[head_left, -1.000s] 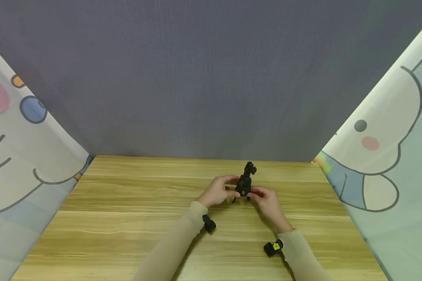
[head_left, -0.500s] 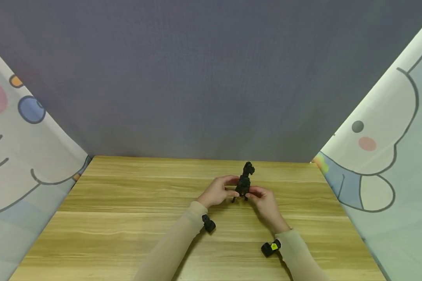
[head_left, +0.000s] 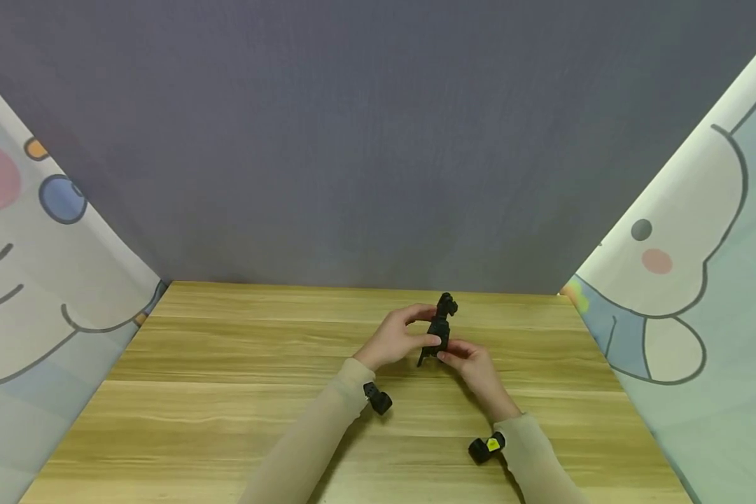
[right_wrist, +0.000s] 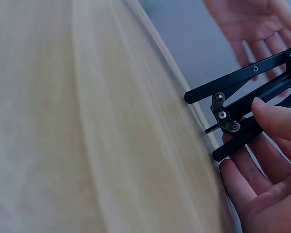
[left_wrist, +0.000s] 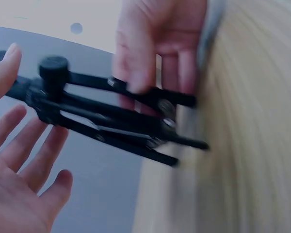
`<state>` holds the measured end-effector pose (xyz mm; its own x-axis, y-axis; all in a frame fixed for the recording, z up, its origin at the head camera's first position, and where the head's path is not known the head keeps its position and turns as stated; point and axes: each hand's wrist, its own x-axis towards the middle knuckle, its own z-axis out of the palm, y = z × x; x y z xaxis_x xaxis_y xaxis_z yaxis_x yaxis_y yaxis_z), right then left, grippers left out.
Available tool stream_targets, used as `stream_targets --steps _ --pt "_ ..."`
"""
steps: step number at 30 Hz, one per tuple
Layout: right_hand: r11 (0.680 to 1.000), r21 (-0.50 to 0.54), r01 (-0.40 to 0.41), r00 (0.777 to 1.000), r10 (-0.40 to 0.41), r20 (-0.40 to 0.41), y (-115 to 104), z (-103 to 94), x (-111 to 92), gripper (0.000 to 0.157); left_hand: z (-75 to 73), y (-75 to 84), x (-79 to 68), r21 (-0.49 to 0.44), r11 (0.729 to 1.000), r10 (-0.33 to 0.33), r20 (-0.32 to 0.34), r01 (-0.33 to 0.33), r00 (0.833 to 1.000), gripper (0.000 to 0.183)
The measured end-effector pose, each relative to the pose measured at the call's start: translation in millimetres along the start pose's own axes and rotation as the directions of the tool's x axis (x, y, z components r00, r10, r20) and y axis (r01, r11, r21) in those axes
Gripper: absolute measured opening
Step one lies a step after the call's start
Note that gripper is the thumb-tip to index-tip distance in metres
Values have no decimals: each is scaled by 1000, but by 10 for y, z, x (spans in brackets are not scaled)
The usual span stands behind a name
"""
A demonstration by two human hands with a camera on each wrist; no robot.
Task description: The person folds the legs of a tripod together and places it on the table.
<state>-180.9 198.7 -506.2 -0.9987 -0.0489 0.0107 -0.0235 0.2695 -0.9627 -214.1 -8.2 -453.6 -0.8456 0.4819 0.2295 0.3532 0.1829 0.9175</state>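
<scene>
A small black tripod [head_left: 439,329] stands between the two hands, its bent top rising beyond the left hand [head_left: 397,339] and its slim legs pointing down toward the person's side. The finish is dark and plain, with a stubby round knob [left_wrist: 54,73] near the upper end and metal linkage plates [right_wrist: 223,114] with bright screws lower down, by the right hand [head_left: 475,369]. That right hand pinches a leg between thumb and fingers; the left is loose and spread, thumb on one side of the upper part and fingers on the other. Whether the feet touch the counter [head_left: 227,350] cannot be told (the left wrist view is blurred there). Beyond both hands, the counter's far edge runs near the tripod's top, with a grey partition [head_left: 365,140] behind it. Left of the left hand the wood stretches wide; right of the right hand it is narrower, ending at a cartoon-printed panel [head_left: 687,280].
</scene>
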Motion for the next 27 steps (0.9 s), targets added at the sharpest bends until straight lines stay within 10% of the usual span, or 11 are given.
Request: stream_targets --steps 8,27 --pt "1000 -17 -13 1000 13 -15 21 15 27 16 15 312 61 -94 992 82 -78 -89 994 49" --pt "997 -79 -9 999 6 -44 14 19 31 10 76 545 104 128 984 149 -229 -122 962 43"
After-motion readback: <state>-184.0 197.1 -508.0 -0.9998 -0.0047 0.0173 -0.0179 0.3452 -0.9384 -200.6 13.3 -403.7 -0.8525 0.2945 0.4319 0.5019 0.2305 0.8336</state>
